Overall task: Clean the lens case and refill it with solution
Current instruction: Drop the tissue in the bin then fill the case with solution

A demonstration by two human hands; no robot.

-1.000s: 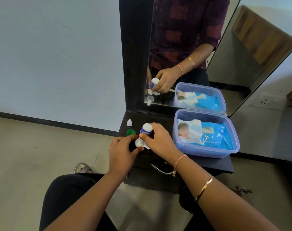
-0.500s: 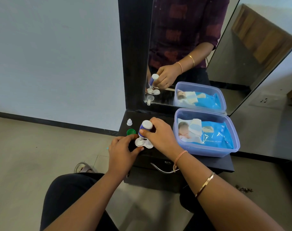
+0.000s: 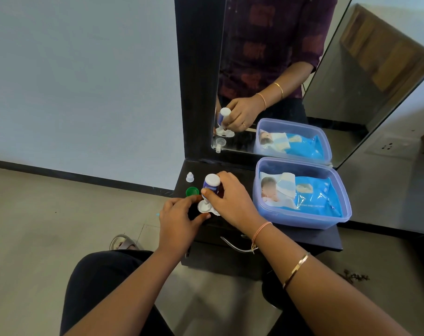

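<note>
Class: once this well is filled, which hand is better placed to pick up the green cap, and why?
Left. The left hand lies just beside the green cap, only steadying the lens case; the right hand grips the inverted solution bottle.

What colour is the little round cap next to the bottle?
Green. The cap shows in the head view, left of the bottle.

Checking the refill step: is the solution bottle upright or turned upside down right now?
Upside down. The right hand holds the solution bottle with its flat base up and its nozzle down in the white lens case.
</note>
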